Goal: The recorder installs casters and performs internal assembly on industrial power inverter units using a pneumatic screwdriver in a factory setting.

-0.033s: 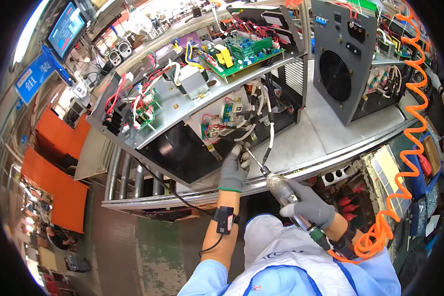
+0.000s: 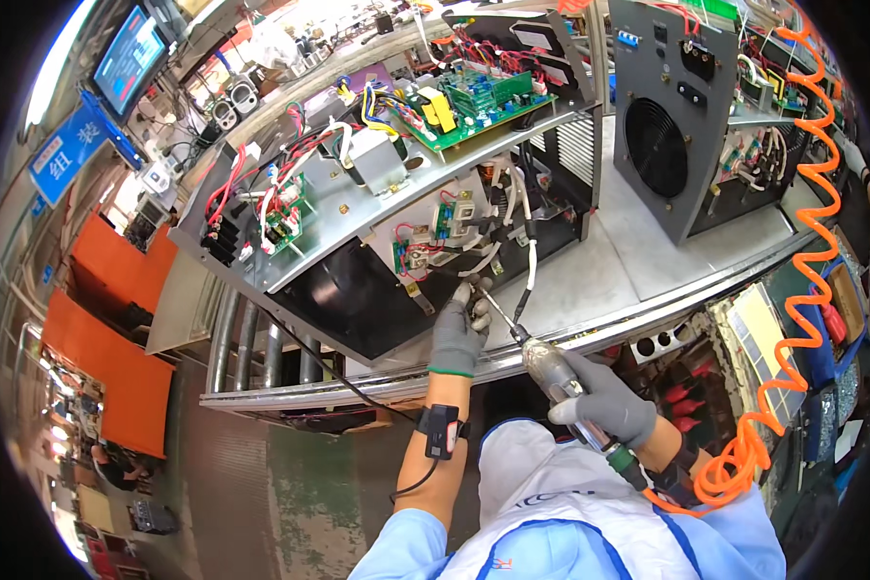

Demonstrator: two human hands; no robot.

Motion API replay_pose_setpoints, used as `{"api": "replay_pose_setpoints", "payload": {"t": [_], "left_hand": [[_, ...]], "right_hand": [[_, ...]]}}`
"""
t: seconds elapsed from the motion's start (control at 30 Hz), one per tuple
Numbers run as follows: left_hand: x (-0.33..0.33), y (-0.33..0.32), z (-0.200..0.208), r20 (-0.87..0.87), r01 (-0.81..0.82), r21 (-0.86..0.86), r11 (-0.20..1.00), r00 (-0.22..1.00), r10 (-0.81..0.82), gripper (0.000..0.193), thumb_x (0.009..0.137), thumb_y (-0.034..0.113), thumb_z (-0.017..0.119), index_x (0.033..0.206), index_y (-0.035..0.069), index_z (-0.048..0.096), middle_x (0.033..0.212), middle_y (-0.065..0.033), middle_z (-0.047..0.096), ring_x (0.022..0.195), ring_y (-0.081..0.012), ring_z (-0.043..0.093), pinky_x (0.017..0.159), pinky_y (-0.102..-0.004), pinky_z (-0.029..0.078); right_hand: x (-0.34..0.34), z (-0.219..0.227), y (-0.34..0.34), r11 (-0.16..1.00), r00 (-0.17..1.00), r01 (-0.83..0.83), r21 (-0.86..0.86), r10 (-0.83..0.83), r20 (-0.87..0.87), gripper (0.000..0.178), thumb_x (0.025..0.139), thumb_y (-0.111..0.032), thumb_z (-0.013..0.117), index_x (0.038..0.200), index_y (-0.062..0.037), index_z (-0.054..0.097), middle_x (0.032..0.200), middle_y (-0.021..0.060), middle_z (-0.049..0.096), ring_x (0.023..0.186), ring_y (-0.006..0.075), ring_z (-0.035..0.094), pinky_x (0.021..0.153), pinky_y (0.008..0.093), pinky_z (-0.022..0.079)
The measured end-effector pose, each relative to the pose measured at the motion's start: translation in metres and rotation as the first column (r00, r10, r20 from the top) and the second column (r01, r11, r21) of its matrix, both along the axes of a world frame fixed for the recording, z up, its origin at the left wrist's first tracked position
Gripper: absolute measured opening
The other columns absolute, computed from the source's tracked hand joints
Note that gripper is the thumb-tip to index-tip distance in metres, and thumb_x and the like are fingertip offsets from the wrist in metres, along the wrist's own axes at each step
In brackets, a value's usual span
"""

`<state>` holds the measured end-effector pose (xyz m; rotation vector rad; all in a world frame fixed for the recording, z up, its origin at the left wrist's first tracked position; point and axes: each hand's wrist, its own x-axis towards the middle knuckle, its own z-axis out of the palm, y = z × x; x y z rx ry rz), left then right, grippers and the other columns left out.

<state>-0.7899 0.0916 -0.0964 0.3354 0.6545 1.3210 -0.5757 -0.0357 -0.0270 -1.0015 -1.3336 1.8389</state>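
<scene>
My right hand (image 2: 604,396), in a grey glove, grips a pneumatic screwdriver (image 2: 549,365) by its metal body. Its long bit (image 2: 498,314) points up and left at the lower side of an open metal chassis (image 2: 358,208). My left hand (image 2: 459,329), also in a grey glove, pinches the tip of the bit where it meets the chassis, just below a small board with white cables (image 2: 445,232). Any screw there is hidden by my fingers. A green circuit board (image 2: 474,97) and a transformer lie on top of the chassis. A black band (image 2: 443,430) sits on my left forearm.
An orange coiled air hose (image 2: 793,290) runs from the tool up the right side. A second grey unit with a round fan grille (image 2: 657,145) stands on the metal bench (image 2: 628,271). Rollers (image 2: 261,348), orange bins (image 2: 106,358) and a monitor (image 2: 130,58) are at the left.
</scene>
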Motion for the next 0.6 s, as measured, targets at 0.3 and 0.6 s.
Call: {"api": "replay_pose_setpoints", "payload": {"t": [0.3,0.6], "left_hand": [[0.009,-0.005,0.01,-0.073,0.004,-0.029,1.0,0.997,-0.006,0.016,0.087,0.022,0.054,0.093,0.007,0.054,0.091,-0.0146,0.062,0.041,-0.007,0.038,0.032,-0.0178,0.024],[0.001,-0.005,0.017,-0.581,0.042,0.087,0.995,0.814,0.016,0.015,0.088,0.017,0.049,0.094,0.005,0.055,0.091,-0.0188,0.062,0.038,-0.0074,0.036,0.033,-0.0193,0.026]], "right_hand": [[0.003,-0.007,0.0,1.0,1.0,-0.017,0.019,0.017,0.008,0.082,0.063,-0.021,0.069,0.131,0.0025,0.03,0.109,0.0111,0.05,0.097,0.0175,0.048,0.087,0.0286,0.038],[0.005,-0.004,0.005,0.939,0.669,-0.265,0.221,0.014,0.743,0.098,0.057,-0.031,0.071,0.133,0.0051,0.022,0.098,0.0214,0.056,0.088,0.0258,0.058,0.079,0.0301,0.044]]}}
